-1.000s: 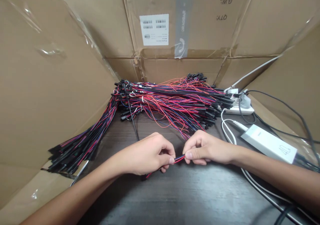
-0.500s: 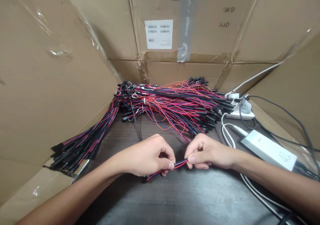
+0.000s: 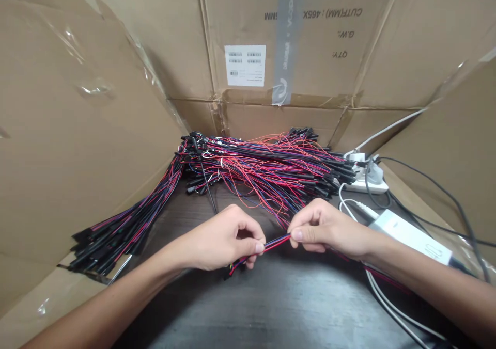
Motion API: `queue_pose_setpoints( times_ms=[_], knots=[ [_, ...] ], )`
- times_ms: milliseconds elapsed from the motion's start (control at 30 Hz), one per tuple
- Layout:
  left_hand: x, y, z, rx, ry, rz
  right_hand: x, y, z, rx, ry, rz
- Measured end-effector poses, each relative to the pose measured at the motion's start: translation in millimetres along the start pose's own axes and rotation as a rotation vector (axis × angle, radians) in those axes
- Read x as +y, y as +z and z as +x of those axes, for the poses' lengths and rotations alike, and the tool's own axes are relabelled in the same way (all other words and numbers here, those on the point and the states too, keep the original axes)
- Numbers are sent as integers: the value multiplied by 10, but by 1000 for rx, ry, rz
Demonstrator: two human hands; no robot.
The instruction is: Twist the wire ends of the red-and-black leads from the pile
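Between my hands runs a wire harness point(image 3: 277, 242) of red and dark blue wires. My left hand point(image 3: 230, 240) pinches it near its left end, where a small black connector point(image 3: 228, 273) pokes out below the fingers. My right hand point(image 3: 325, 230) pinches the same wires a short way to the right, thumb against fingertips. Red wires reappear beneath my right wrist and run off toward the lower right. Behind the hands lies a large heap of similar harnesses point(image 3: 263, 168), red, blue and black. Another bunch of harnesses point(image 3: 124, 225) hangs over the left side with black ends forward.
Cardboard walls point(image 3: 318, 70) enclose the dark tabletop point(image 3: 248, 307) at the back and both sides. To the right are a white power strip point(image 3: 366, 185), a white box-shaped adapter point(image 3: 411, 240) and loose cables point(image 3: 387, 307).
My right hand has moved slightly up and away from my left, so more of the wire shows between them. The whole view has shifted a little.
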State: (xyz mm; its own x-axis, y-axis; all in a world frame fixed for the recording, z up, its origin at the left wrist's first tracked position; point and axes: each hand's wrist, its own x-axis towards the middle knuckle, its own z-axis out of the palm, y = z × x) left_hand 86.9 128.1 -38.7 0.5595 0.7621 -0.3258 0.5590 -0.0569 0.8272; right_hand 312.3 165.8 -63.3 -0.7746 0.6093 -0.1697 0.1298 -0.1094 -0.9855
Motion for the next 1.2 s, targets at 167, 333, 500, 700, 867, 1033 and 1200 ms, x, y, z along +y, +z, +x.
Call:
queue_pose_setpoints(
  times_ms=[167,333,500,700,867,1033,1200],
  knots=[
    [13,7,-15,21,15,8,-187,6,-60,66,82,-84],
    [18,-9,-20,27,28,29,-232,-25,-66,86,116,-115],
    [25,-10,-28,36,27,26,-232,-68,-56,81,119,-152],
    [-9,25,-15,-2,-73,-79,-202,-48,-52,11,119,-300],
    [-22,32,4,-51,-20,-79,-194,-19,-60,-37,136,-385],
    [-27,31,12,-36,-28,-43,-191,-14,-54,-35,168,-424],
    [-91,44,46,12,-35,1,-178,-23,-42,-6,166,-427]
  ],
)
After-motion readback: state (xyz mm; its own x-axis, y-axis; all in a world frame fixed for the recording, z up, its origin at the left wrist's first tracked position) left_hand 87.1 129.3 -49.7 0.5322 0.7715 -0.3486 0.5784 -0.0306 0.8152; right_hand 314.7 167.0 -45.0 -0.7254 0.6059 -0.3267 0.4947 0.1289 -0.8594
